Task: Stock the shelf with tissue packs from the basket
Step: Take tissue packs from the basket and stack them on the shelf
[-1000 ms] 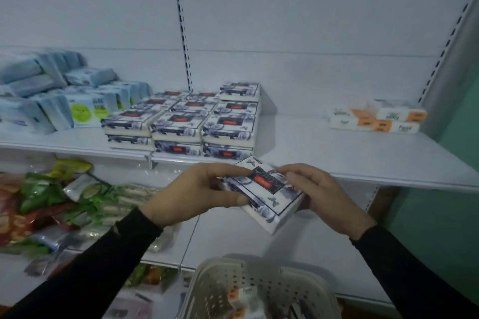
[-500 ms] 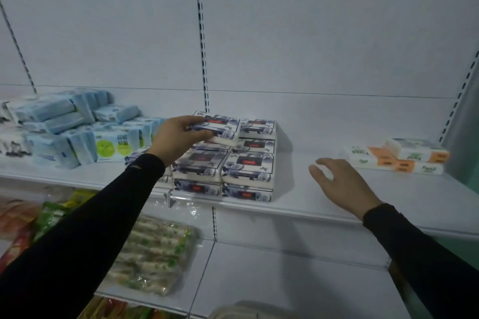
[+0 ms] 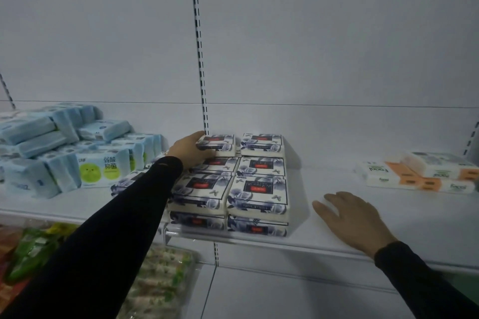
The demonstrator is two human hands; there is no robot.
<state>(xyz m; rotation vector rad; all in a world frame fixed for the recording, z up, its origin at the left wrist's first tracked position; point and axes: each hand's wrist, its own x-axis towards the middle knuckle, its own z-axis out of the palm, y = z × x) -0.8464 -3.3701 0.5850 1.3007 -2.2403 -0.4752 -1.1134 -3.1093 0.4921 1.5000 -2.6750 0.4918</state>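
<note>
My left hand grips a blue-and-white floral tissue pack by its left end. The pack sits at the back left of the stack of matching packs on the white shelf. Its right end is close beside the back-right top pack. My right hand rests flat with spread fingers on the bare shelf, just right of the stack, holding nothing. The basket is out of view.
Light-blue tissue packs are piled at the left of the shelf. Orange-and-white packs lie at the far right. Bagged green goods fill the lower shelf at the left. A slotted upright runs up the back wall.
The tissue pack went from both hands, low over the basket, up to the stack's back left in my left hand. My right hand let go and settled on the shelf. The view tilted up.
</note>
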